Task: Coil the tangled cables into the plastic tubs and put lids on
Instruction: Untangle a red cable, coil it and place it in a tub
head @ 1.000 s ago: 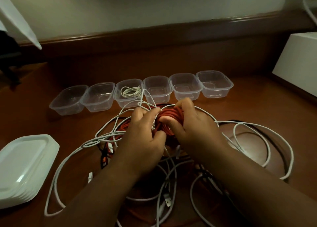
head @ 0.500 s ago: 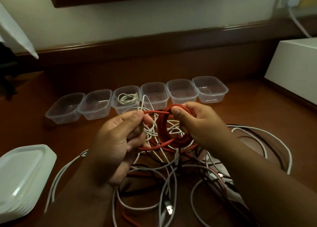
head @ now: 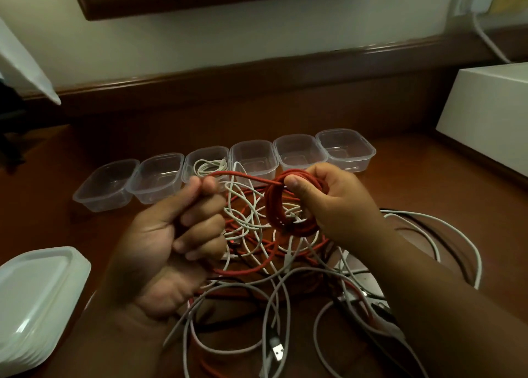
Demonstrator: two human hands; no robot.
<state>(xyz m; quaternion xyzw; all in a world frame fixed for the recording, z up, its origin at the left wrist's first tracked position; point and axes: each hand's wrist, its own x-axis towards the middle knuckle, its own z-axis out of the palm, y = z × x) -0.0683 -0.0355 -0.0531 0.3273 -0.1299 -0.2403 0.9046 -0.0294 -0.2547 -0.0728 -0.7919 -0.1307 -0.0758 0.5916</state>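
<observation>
Two hands work above the surface: right hand grips the red cable coil, left hand pinches its free strand.

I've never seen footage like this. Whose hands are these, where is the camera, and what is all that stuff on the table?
No machine here: these are a person's two bare hands, filmed by one wide camera worn on the head, looking forward and down. The right hand holds a red coil of cable wound into loops, thumb pressed on top. The left hand pinches the loose red strand leading into that coil. Under them on the brown table lies a tangle of cables, white, red and dark. Behind stand six clear tubs in a row; the third from the left already holds a coiled white cable. At the lower left sits a stack of lids.
</observation>
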